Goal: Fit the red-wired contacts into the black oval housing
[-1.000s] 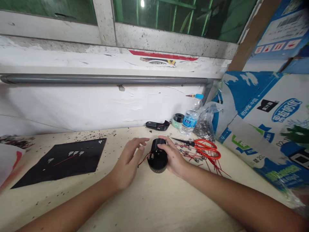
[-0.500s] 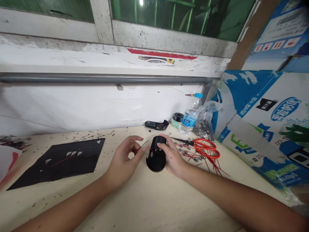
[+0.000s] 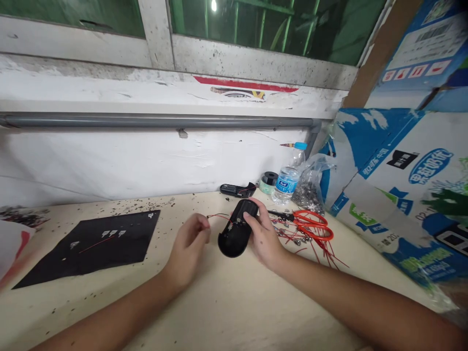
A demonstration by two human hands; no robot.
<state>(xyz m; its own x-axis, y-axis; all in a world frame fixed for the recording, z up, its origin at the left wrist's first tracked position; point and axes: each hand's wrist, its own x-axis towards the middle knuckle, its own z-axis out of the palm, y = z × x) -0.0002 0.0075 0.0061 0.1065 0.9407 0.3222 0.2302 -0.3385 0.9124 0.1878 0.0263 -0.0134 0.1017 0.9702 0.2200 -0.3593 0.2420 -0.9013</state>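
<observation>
Our right hand (image 3: pixel 265 239) wraps its grip around a black mouse shell (image 3: pixel 237 229), tilted on the worktop (image 3: pixel 226 302) near the back edge. Our left hand (image 3: pixel 188 248) pinches a thin red wire (image 3: pixel 219 216) running from the shell. Red-handled scissors (image 3: pixel 310 222) lie just beside, toward the right edge.

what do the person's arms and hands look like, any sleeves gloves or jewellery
Both forearms are bare as far as the picture shows, with no sleeve in view. The left hand and the right hand wear no gloves, and no rings, watch or bracelet show on the visible fingers and wrists.
</observation>
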